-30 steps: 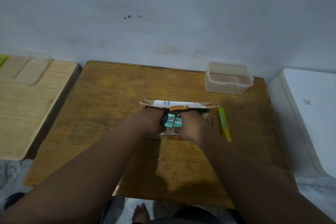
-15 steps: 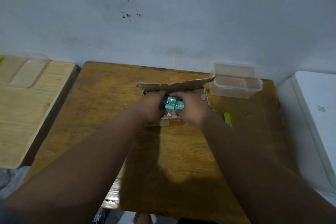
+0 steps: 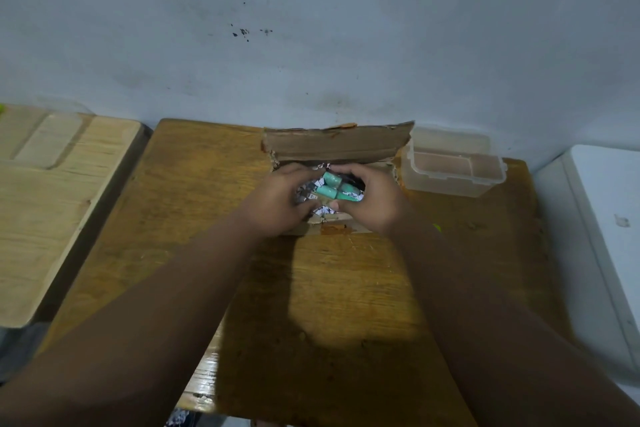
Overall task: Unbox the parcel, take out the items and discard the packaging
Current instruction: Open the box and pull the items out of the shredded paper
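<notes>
Cupping the teal cylinders [image 3: 335, 186] from both sides, the left hand [image 3: 280, 199] and right hand [image 3: 372, 199] are closing on them inside the open parcel [image 3: 337, 146] near the table's [image 3: 207, 218] far edge, likely keeping the bundle together.

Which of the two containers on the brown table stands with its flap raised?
The cardboard box, between the hands: its flap stands up toward the wall. The clear plastic tub beside it has no flap, and it is see-through.
</notes>
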